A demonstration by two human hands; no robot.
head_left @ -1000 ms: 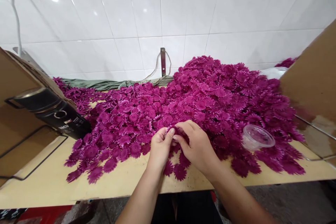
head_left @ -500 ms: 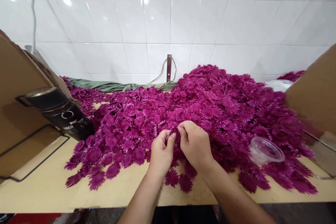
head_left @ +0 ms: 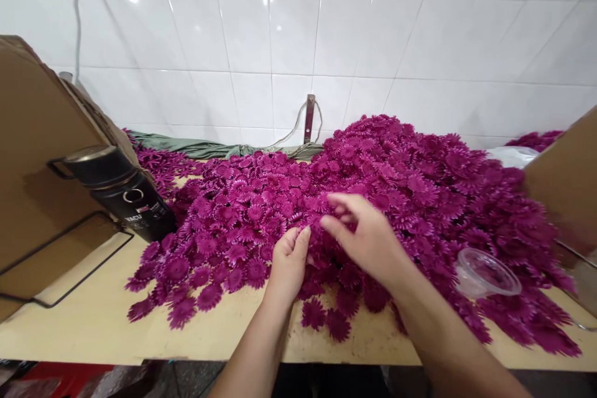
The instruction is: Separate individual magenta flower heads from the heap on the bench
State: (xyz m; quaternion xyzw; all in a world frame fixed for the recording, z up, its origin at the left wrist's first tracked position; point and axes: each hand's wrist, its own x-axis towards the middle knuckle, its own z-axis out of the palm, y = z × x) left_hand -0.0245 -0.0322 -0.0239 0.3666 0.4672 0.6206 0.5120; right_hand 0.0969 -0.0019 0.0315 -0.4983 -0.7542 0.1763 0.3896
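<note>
A big heap of magenta fabric flowers (head_left: 387, 186) covers the wooden table (head_left: 84, 323), thickest at the back right. My left hand (head_left: 288, 261) rests at the front of the heap, fingers curled together on a flower. My right hand (head_left: 368, 236) is just to its right and slightly higher, with thumb and forefinger pinched at the flowers; what it holds is hidden. A few loose flowers (head_left: 326, 317) lie near the table's front edge below both hands.
A black flask (head_left: 124, 193) lies tilted at the left against a cardboard box (head_left: 37, 137) with a wire frame. A clear plastic cup (head_left: 487, 273) lies on the flowers at right. Another cardboard flap (head_left: 566, 186) stands far right. Green cloth (head_left: 196, 149) lies along the tiled wall.
My right hand has lifted away from my left hand, up and to the right over the heap. The view has shifted a little; my left hand stays in place.
</note>
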